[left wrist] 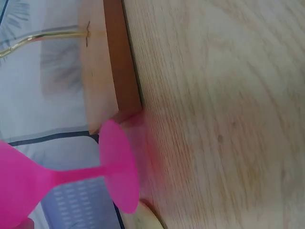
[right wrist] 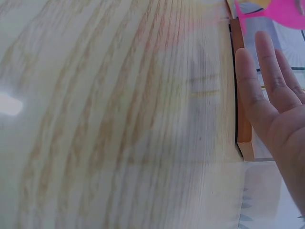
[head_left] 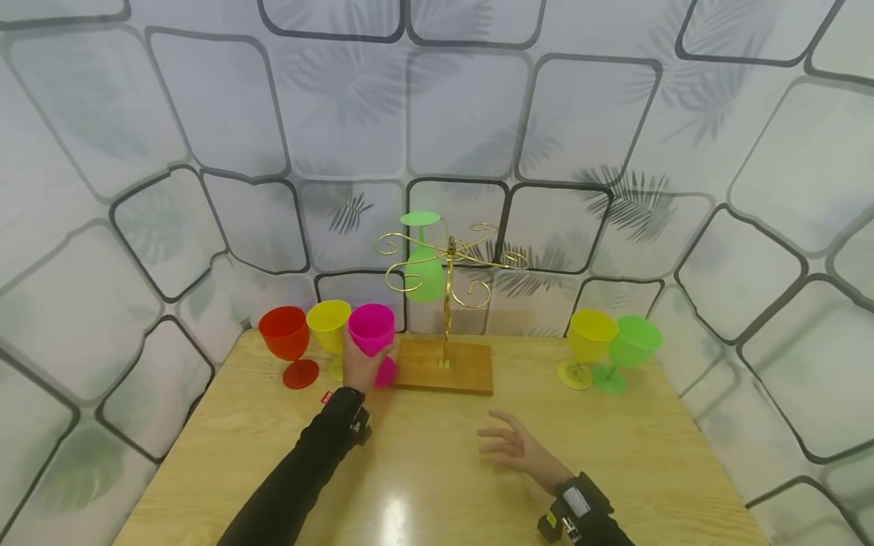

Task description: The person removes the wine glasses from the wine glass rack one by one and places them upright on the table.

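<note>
My left hand (head_left: pixel 360 368) grips a pink goblet (head_left: pixel 372 322) by its bowl, upright, just left of the gold wire rack (head_left: pixel 448 303). Its round pink foot (left wrist: pixel 119 167) appears close over the table in the left wrist view, near a corner of the rack's wooden base (head_left: pixel 471 370). A green goblet (head_left: pixel 425 279) hangs upside down from the rack's left side. Over the table, right of the middle, my right hand (head_left: pixel 515 447) holds nothing; its fingers are spread and relaxed, pointing toward the rack's side in the right wrist view.
Left of the pink goblet stand a red goblet (head_left: pixel 285 337) and a yellow goblet (head_left: pixel 328 322), the latter partly behind my left hand. At the right, another yellow goblet (head_left: pixel 591 334) stands beside a green one (head_left: pixel 633 343). A patterned curtain (head_left: pixel 464 114) closes off the table's (head_left: pixel 437 470) back and sides.
</note>
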Demonstrator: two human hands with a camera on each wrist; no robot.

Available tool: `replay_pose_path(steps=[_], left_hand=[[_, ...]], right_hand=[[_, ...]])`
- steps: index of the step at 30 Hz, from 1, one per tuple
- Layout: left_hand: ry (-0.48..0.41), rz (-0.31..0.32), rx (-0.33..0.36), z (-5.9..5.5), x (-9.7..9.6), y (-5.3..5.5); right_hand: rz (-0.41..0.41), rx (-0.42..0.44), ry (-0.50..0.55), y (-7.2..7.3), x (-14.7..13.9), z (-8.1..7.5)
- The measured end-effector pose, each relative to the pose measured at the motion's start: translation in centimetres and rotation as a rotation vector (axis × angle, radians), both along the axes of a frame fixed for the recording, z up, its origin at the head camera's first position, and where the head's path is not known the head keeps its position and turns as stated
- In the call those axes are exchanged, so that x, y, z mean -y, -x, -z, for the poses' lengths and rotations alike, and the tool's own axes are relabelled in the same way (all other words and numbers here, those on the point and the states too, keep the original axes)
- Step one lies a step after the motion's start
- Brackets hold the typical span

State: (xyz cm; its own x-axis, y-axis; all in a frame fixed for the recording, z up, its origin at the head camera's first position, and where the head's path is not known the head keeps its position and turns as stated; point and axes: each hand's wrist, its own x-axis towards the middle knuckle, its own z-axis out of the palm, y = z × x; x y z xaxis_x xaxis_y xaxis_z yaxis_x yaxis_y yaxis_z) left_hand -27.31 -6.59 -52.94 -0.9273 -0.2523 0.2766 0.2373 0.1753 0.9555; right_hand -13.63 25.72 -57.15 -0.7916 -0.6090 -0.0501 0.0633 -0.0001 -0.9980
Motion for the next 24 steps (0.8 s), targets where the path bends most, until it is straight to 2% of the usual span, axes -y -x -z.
replay_pose_path(steps=[6,11,14,21,24], left_hand=[[0.029,-0.046,0.026,0.2,0.1,0.3],[-0.009,-0.075,0.051,1.2,-0.3,0.4],[0.007,-0.101,0.065,1.8,-0.5,0.7],[0.005,-0.115,0.016,2.8,-0.6,1.8],[0.002,-0.084,-0.009,3.3,-0.6,2.1]], right_hand=[[0.007,0.023,-0.008,-0.1,0.2,-0.1],[-0.006,0.031,0.023,-0.2,0.4,0.0],[-0.023,0.016,0.024,-0.2,0.6,0.0],[-0.020,0.034,-0.032,-0.2,0.4,0.1],[-0.013,0.044,-0.041,-0.2,0.2,0.1]])
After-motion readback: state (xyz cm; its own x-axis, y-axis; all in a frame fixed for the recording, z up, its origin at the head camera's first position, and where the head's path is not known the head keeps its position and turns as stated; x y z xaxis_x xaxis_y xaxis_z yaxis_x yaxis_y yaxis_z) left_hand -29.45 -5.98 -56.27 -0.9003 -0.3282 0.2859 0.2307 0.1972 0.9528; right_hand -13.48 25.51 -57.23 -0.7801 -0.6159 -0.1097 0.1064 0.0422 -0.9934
